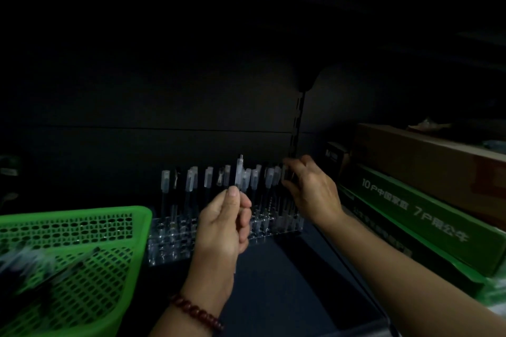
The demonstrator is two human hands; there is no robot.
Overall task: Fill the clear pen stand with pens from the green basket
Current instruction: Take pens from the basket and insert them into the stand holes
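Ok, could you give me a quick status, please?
Left hand holds a pen upright. Right hand grips another pen at right end of stand. Stand partly filled, basket alongside. Nothing in the way.

Capped pens (166, 180) stand upright in the clear pen stand (169, 239), green basket (82, 212) just beside

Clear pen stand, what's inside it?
Upright capped pens stand in back slots of the clear pen stand. The left hand hides its middle, the right hand its right end.

Both forearms are bare, and a bracelet (195, 312) of round dark-red beads circles the wrist of the left hand (221, 224).
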